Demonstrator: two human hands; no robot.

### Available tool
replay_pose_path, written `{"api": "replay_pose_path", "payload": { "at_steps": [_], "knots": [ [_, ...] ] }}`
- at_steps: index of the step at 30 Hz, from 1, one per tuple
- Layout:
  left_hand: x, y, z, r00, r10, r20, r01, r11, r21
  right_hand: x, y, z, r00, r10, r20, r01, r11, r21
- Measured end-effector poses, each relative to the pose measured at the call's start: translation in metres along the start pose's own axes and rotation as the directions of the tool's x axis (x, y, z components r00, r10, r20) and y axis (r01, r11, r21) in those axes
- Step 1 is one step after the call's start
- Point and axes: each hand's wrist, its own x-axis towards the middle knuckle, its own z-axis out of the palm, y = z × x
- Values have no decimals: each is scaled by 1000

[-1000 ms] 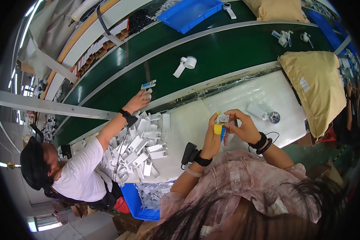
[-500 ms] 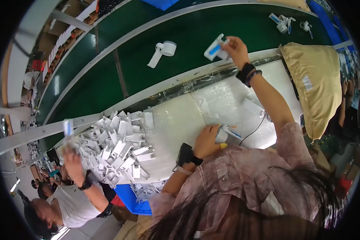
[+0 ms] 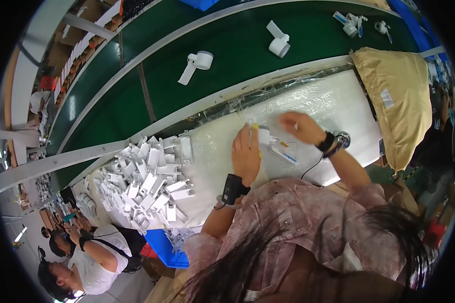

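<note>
On the worktable in front of me lies a white device (image 3: 264,135) with a round head, thin wires and an opened handle (image 3: 284,154) showing a blue strip. My left hand (image 3: 246,155), with yellow covers on some fingertips, grips the round head from its left side. Just right of the device, my right hand (image 3: 303,129) hovers above the table, somewhat blurred, with its fingers apart and nothing in them. Beyond the table, a similar white device (image 3: 279,43) rests on the green conveyor belt (image 3: 237,50).
A heap of white plastic housings (image 3: 149,177) covers the table's left part, above a blue bin (image 3: 168,250). Another white device (image 3: 194,65) lies on the belt. A yellowish sack (image 3: 397,101) stands right. A round metallic object (image 3: 343,138) is beside my right wrist. A co-worker (image 3: 98,255) sits left.
My right hand has let go of a white device on the belt and come back over the table. My left hand and its device have moved farther forward. The belt pieces have shifted left.
</note>
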Motion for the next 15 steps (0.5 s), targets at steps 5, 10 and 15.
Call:
{"api": "replay_pose_path", "payload": {
  "at_steps": [5, 10, 15],
  "knots": [
    [-23, 7, 13, 898, -320, 303, 381, 909, -169, -60, -6, 41, 992, 111, -51, -119, 978, -171],
    [-63, -2, 84, 813, -355, 461, 574, 615, -540, -74, 9, 80, 972, 204, 115, -229, 933, 279],
    [-71, 2, 76, 708, -193, 680, 660, -163, -733, -80, -11, 100, 950, 146, 277, -307, 610, 730]
  ]
}}
